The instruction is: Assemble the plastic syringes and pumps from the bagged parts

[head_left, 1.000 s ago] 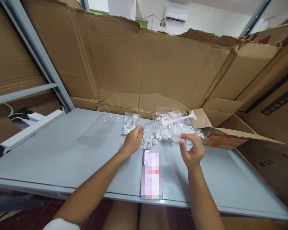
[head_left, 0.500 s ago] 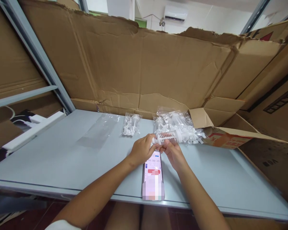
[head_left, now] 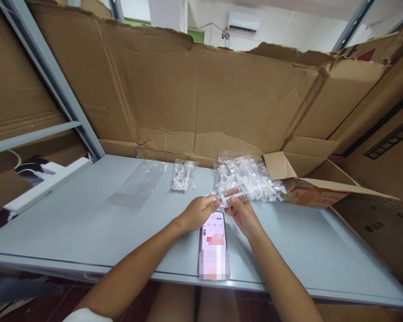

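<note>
Both hands hold a clear plastic cylinder with white end fittings [head_left: 234, 195], lying nearly level above the table. My left hand [head_left: 197, 213] is closed around its left end, thumb and fingers pinching there; that end is mostly covered. From below, my right hand [head_left: 244, 218] grips the clear body, its thumb pressed on the near side. Just beneath the hands lies a phone [head_left: 215, 229] with a running-time display. Behind the cylinder is a pile of clear bags with white plastic parts [head_left: 246, 172]. Another such bag [head_left: 184, 175] sits apart, farther left.
An empty clear bag [head_left: 137, 183] lies flat on the grey table [head_left: 97, 232]. At the right stands an open cardboard box [head_left: 317, 192]. Tall cardboard [head_left: 201, 98] walls the back. A white power strip [head_left: 50, 185] runs along the left edge.
The cylinder has turned slightly in my hands, and its white inner part shows differently. My left fingers have closed lower over its left end. The view has shifted slightly.
</note>
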Demonstrator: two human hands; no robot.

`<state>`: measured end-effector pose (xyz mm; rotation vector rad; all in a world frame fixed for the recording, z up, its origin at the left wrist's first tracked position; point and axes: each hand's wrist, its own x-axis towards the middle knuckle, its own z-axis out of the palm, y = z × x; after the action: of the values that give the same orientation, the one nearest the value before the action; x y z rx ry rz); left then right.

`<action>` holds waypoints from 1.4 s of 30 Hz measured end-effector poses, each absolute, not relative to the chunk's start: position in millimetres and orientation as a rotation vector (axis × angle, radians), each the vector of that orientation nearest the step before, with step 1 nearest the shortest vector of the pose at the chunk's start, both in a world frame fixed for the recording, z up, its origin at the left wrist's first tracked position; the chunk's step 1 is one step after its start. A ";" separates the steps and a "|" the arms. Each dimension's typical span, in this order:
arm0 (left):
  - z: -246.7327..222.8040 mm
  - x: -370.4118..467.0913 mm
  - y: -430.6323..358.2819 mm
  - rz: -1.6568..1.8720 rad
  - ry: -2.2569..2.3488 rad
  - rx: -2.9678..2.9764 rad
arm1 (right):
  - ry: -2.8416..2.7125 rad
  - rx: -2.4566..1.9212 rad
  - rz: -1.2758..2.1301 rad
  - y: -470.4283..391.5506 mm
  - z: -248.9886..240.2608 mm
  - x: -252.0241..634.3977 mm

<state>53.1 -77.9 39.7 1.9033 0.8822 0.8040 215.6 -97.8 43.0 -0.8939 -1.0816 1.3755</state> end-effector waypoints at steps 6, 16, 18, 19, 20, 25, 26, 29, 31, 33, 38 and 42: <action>34.9 59.7 -75.8 0.474 0.496 1.374 | -1.164 -0.823 1.348 -101.6 47.8 219.4; 31.2 58.2 -83.7 1.150 1.224 2.472 | -1.016 -0.841 1.414 -100.1 46.9 215.5; 29.4 57.0 -81.0 1.191 1.264 2.571 | -0.971 -0.851 1.439 -100.0 46.5 214.4; 28.9 56.9 -80.1 1.196 1.292 2.602 | -0.948 -0.858 1.454 -99.9 46.2 213.8; 28.8 57.1 -79.7 1.186 1.323 2.621 | -0.924 -0.869 1.471 -99.7 45.8 213.1; 31.9 60.8 -84.3 1.006 1.404 2.492 | -0.810 -0.914 1.491 -97.1 41.7 208.3; 32.8 61.3 -85.4 0.963 1.383 2.426 | -0.799 -0.912 1.475 -96.5 40.8 207.7; 36.2 61.2 -85.8 0.879 1.212 2.109 | -0.838 -0.901 1.408 -95.5 39.6 207.9; 38.9 59.7 -83.4 0.809 1.004 1.814 | -0.919 -0.900 1.370 -96.1 41.0 209.6; 41.4 57.9 -80.2 0.697 0.784 1.570 | -1.008 -0.892 1.335 -97.5 44.0 211.7; 40.6 57.7 -77.5 0.596 0.638 1.442 | -1.144 -0.828 1.278 -99.7 49.6 215.2; 34.3 59.2 -80.3 0.864 1.075 1.926 | -1.061 -0.935 1.309 -97.1 45.8 214.8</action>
<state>59.2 -80.3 34.3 1.9260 1.0751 0.8638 214.8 -97.1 45.8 -0.9348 -1.0609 1.3094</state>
